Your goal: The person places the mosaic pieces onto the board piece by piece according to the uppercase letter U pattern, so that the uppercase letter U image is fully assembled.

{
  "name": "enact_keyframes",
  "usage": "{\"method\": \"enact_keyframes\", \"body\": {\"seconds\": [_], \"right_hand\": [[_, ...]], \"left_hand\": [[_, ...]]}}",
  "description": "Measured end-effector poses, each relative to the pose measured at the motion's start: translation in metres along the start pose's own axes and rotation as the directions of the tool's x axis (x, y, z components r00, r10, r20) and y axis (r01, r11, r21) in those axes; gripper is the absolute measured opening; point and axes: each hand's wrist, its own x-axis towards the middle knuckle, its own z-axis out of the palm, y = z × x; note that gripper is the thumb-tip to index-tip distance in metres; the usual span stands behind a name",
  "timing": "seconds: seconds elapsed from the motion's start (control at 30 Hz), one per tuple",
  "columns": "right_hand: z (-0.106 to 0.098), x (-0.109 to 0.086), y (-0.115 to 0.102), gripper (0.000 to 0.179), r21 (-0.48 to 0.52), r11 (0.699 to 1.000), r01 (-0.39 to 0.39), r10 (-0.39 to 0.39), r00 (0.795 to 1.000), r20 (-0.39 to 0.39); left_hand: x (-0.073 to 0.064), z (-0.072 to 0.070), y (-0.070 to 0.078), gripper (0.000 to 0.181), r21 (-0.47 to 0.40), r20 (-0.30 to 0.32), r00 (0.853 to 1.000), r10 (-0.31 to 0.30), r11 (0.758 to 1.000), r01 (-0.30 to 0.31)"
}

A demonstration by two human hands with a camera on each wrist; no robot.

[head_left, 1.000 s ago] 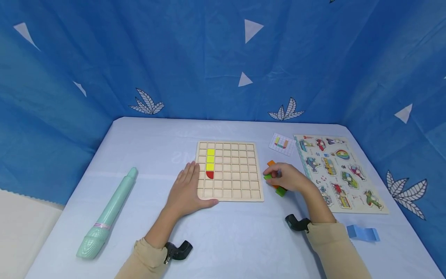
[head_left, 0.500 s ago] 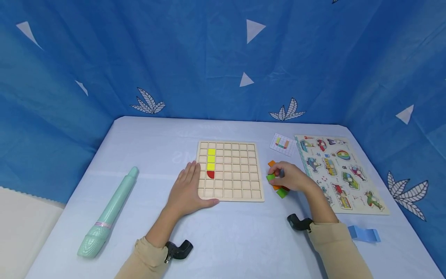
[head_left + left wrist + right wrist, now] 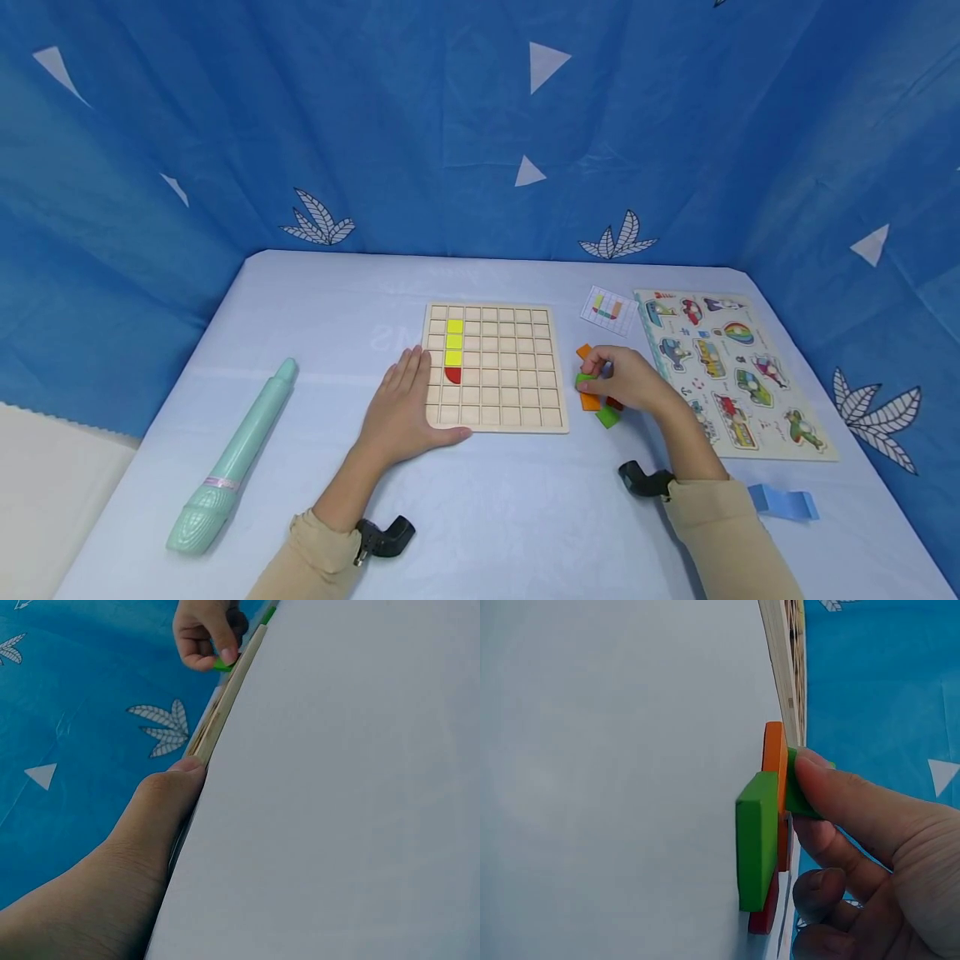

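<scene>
A wooden grid board (image 3: 491,396) lies in the middle of the table. Three yellow squares (image 3: 454,342) form a column on it, with a red rounded piece (image 3: 453,375) just below them. My left hand (image 3: 397,417) rests at its near left corner, fingers straight along the left edge and thumb on the front edge. Right of the board, thumb and fingers of my right hand (image 3: 626,379) pinch a green block (image 3: 801,787). Beneath and around that hand lie orange blocks (image 3: 590,402), another green block (image 3: 757,840) and a dark red block (image 3: 763,904), partly hidden.
Behind the blocks lies a small pattern card (image 3: 609,310). A picture puzzle board (image 3: 735,375) covers the right side, with a blue bent piece (image 3: 783,503) in front. A mint-green toy microphone (image 3: 232,458) lies at the left. Blue cloth (image 3: 450,125) hangs behind the table.
My right hand has shifted slightly right with the green block, and more of the orange and dark red blocks shows below it. The left hand keeps its place on the board.
</scene>
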Motion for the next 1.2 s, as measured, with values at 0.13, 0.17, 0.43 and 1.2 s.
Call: {"method": "enact_keyframes", "body": {"seconds": [0.13, 0.17, 0.43, 1.2], "right_hand": [[0.001, 0.0, 0.001, 0.017, 0.007, 1.0, -0.004, 0.004, 1.0, 0.006], [0.001, 0.0, 0.001, 0.016, 0.011, 1.0, -0.003, 0.002, 1.0, 0.011], [0.002, -0.001, 0.003, 0.015, 0.08, 0.996, 0.032, -0.032, 0.999, -0.008], [0.026, 0.023, -0.064, 0.021, 0.296, 0.938, 0.182, -0.185, 0.983, -0.019]], "left_hand": [[0.0, 0.0, 0.0, 0.132, -0.004, -0.011, 1.0, 0.004, 1.0, -0.004], [0.0, 0.0, 0.0, 0.133, -0.004, -0.011, 1.0, 0.005, 1.0, -0.005], [0.0, 0.0, 0.0, 0.133, -0.009, 0.002, 1.0, 0.0, 1.0, 0.0], [0.0, -0.001, 0.0, 0.134, -0.01, -0.002, 1.0, -0.003, 1.0, 0.003]]}}
